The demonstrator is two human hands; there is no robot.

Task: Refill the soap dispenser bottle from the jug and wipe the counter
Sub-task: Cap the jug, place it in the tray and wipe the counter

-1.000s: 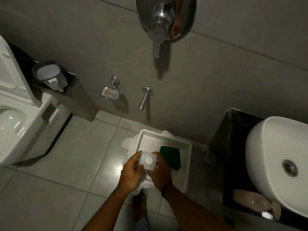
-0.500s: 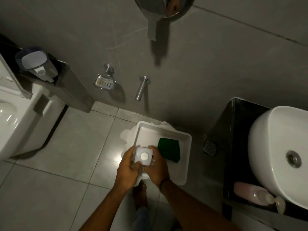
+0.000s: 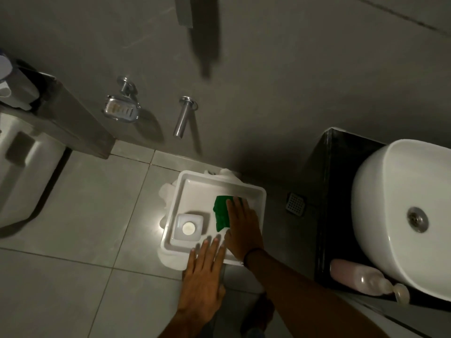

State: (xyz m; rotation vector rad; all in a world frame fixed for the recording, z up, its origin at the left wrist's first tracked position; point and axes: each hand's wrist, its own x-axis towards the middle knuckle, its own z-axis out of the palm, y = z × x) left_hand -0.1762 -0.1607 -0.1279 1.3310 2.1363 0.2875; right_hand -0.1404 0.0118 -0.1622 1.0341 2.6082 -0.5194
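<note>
A white jug (image 3: 189, 226) with a white round cap stands upright in the near left corner of a white tray (image 3: 256, 191) on the floor. A green cloth (image 3: 220, 212) lies in the tray to the jug's right. My right hand (image 3: 244, 228) rests flat with spread fingers on the cloth's right part. Over the tray's near rim hovers my left hand (image 3: 205, 272), flat, fingers apart, holding nothing. A pink soap dispenser bottle (image 3: 358, 279) lies on its side on the black counter (image 3: 327, 191), in front of the white basin (image 3: 390, 215).
A toilet (image 3: 22, 172) stands at the left. On the wall are a metal soap dish (image 3: 121, 109) and a chrome spout (image 3: 183, 117). A floor drain (image 3: 296, 201) sits between tray and counter. White plastic (image 3: 168, 191) bunches under the tray.
Both hands have let go of the jug, which now stands in the tray. My right hand moved right onto the green cloth; my left hand drew back toward me.
</note>
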